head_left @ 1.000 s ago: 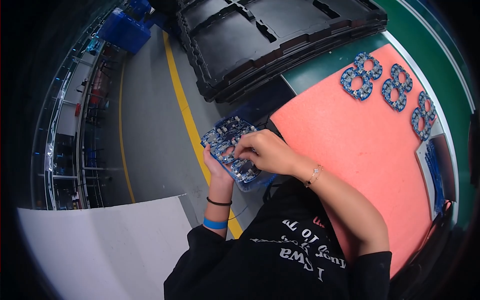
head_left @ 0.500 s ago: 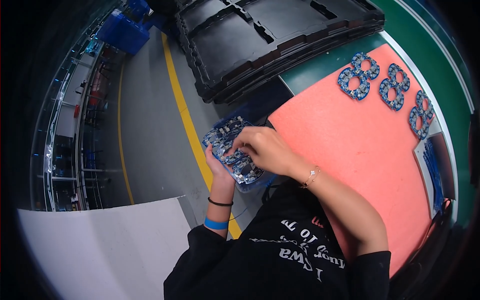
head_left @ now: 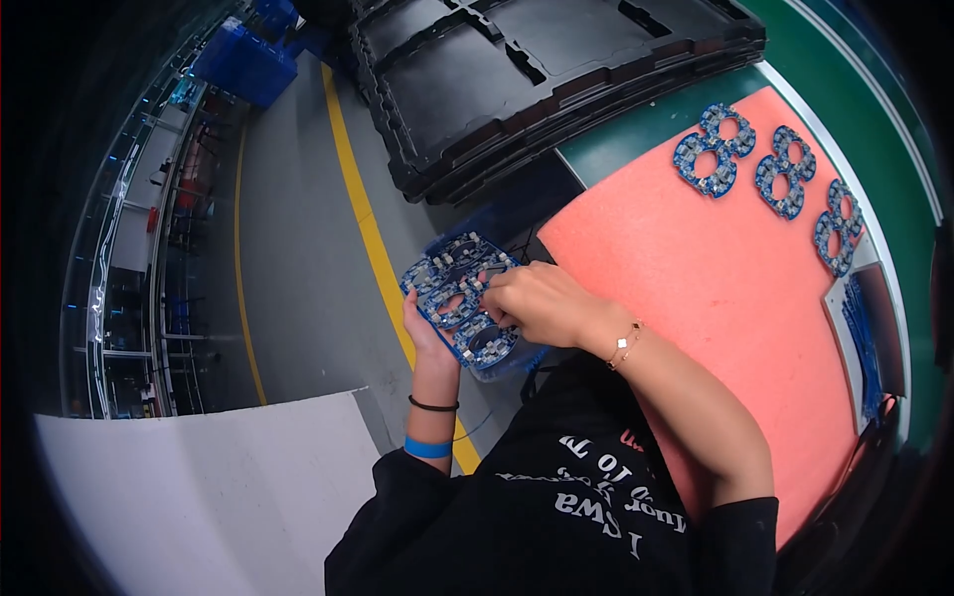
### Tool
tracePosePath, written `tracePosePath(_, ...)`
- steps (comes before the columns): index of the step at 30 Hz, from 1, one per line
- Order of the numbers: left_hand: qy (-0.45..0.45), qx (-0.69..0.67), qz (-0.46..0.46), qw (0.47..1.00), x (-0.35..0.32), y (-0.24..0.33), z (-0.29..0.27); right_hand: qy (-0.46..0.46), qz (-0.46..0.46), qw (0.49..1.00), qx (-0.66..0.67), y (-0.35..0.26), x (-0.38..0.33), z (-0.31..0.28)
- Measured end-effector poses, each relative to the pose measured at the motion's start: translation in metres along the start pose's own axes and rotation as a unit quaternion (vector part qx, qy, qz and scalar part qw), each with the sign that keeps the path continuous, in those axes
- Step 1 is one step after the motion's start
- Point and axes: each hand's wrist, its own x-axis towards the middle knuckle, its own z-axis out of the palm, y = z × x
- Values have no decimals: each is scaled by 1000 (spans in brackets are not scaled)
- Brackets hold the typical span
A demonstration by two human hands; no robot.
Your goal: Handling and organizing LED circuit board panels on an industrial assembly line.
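Observation:
My left hand [head_left: 423, 326] grips the near left edge of a blue circuit board panel [head_left: 437, 281], tilted above the floor beside the table. Ring-shaped boards with large round holes and small pale components make up this panel. From the right, my right hand [head_left: 532, 301] reaches over the panel's right side. Its fingers are curled and pressed together on the middle part of the panel; the fingertips are partly hidden. Below the panel a translucent blue bin [head_left: 497, 372] shows in part.
On the salmon foam mat [head_left: 696, 318], three figure-eight circuit boards [head_left: 778, 184] lie along the far right. Stacked black trays [head_left: 556, 79] stand at the table's far left. Blue strips [head_left: 863, 338] sit in a holder at the right edge. A white surface [head_left: 219, 487] lies lower left.
My right hand has shifted slightly right across the panel, uncovering more of its middle. My left hand has moved slightly left, still holding the panel.

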Motion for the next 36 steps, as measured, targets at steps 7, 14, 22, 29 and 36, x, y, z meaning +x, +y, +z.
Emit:
tracePosePath(7, 0, 1, 15, 1000, -2, 1, 8, 122, 24, 989, 85, 8, 5, 8)
tracePosePath(14, -54, -6, 3, 999, -4, 2, 7, 34, 26, 999, 11, 0, 0, 0)
tracePosePath(22, -66, -8, 14, 998, 5, -3, 0, 135, 23, 989, 63, -5, 5, -1)
tracePosePath(29, -44, -14, -2, 999, -6, -6, 17, -26, -69, 990, 121, -17, 2, 13)
tracePosePath(36, -58, -8, 10, 998, -4, -4, 15, 21, -20, 968, 250, -21, 6, 9)
